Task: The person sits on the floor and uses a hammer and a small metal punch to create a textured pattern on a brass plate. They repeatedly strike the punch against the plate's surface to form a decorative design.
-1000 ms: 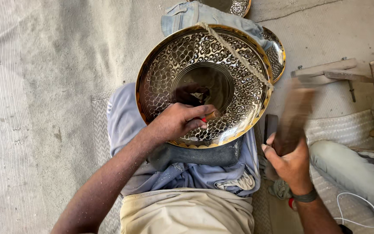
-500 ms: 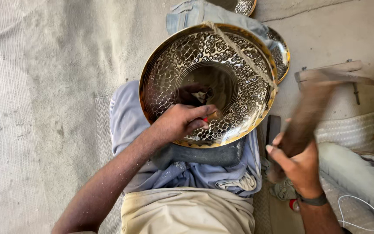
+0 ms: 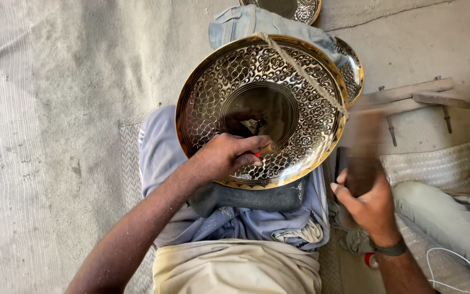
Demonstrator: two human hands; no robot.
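- My left hand [image 3: 225, 159] rests on the lower rim of the engraved brass plate [image 3: 213, 98], fingers curled and pressed together, pinching a small chisel [image 3: 266, 148] whose tip meets the patterned band just below the plain centre
- The plate lies tilted on my lap, propped on a dark pad [image 3: 257, 197] that sits over blue cloth [image 3: 159, 152] covering my legs
- A rough twine cord [image 3: 305, 73] runs diagonally across the upper right part of the plate, from its top rim to its right edge
- My right hand [image 3: 368, 204] is off to the right of the plate, apart from it, fingers wrapped tight around the handle of a wooden mallet [image 3: 366, 149]; the mallet is blurred, its head raised near the plate's right edge
- A dark band [image 3: 390, 249] circles my right wrist
- A second engraved plate [image 3: 354, 68] peeks out behind the right edge of the first, and part of a third [image 3: 300, 8] shows at the top of the view
- Grey fabric [image 3: 235, 22] lies under the top rim of the plate
- To the right stand a wooden frame [image 3: 409, 95] and a woven mat [image 3: 431, 163], with a thin white cable [image 3: 452, 269] looping on the floor near my right forearm
- The floor on my left is pale, worn matting [image 3: 44, 136]
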